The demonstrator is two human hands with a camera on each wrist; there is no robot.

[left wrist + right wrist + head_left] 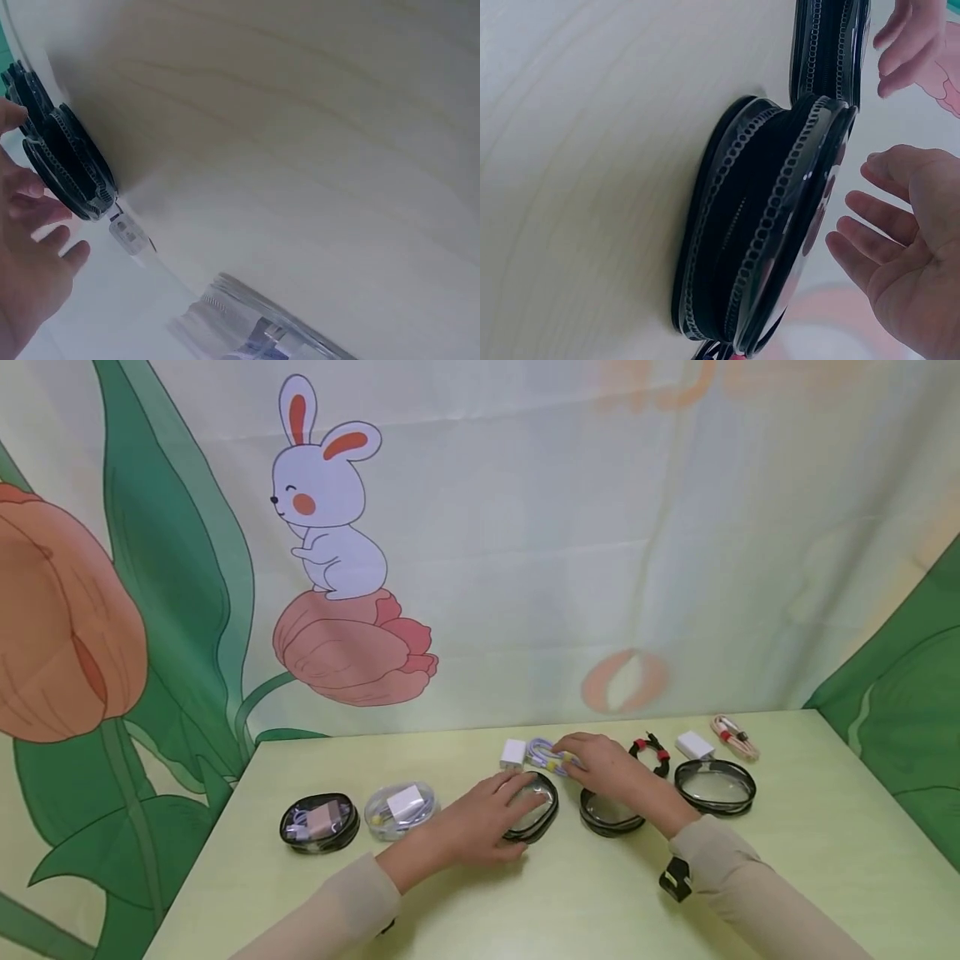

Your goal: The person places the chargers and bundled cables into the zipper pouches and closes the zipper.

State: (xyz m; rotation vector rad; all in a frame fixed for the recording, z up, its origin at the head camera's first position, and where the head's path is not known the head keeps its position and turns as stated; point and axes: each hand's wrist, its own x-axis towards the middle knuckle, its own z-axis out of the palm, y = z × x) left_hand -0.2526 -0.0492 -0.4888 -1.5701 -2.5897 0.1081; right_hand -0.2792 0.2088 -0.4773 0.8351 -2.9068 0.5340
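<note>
My left hand lies flat with straight fingers on a round clear pouch with a black zipper, at the table's middle. The left wrist view shows those fingers beside the pouch's zipper edge. My right hand reaches over a second, empty pouch. Its fingertips touch a coiled purple cable with yellow ties. In the right wrist view the right hand is spread and holds nothing beside that pouch.
A white charger sits left of the purple cable. To the right lie a black cable, another white charger, a pink cable and a third empty pouch. Two filled pouches stand at the left.
</note>
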